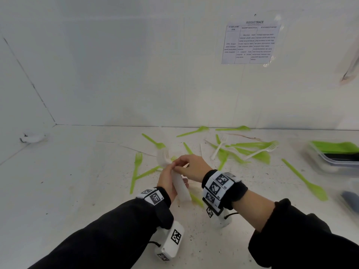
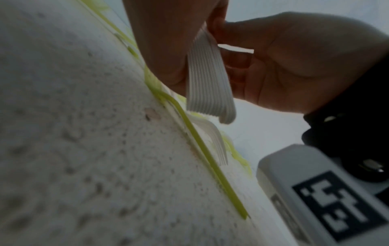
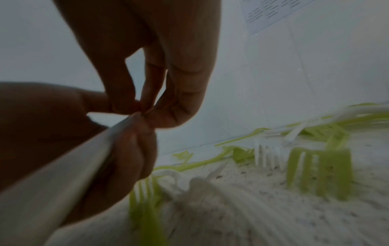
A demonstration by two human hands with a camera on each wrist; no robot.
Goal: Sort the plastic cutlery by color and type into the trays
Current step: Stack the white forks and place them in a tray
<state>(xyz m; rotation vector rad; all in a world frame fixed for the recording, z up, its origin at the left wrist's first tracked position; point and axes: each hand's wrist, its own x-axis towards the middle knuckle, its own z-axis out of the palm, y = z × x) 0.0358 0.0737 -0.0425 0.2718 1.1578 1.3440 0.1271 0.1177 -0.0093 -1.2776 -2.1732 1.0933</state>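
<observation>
Meanwhile, both hands meet over one stack of white forks.
Head view: left hand (image 1: 168,182) grips the stack (image 1: 181,188); right hand (image 1: 191,166) pinches its top; a sheet (image 1: 251,42) reads "INSIGHTTRACE"; one tray (image 1: 318,156) holds green cutlery. Left wrist view: roughly ten handles, blurred. Right wrist view: fingertips (image 3: 166,114) touching.

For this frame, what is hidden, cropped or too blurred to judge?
- Trays: head view, cut by the right edge and blurred; compartments unreadable.
- White fork stack: count unclear; left hand covers its middle.
- Right hand: its grip point is hidden behind the left hand's fingers in the wrist views.
- Wall sheet: text too small.
- Dark object: cropped, unidentifiable.
</observation>
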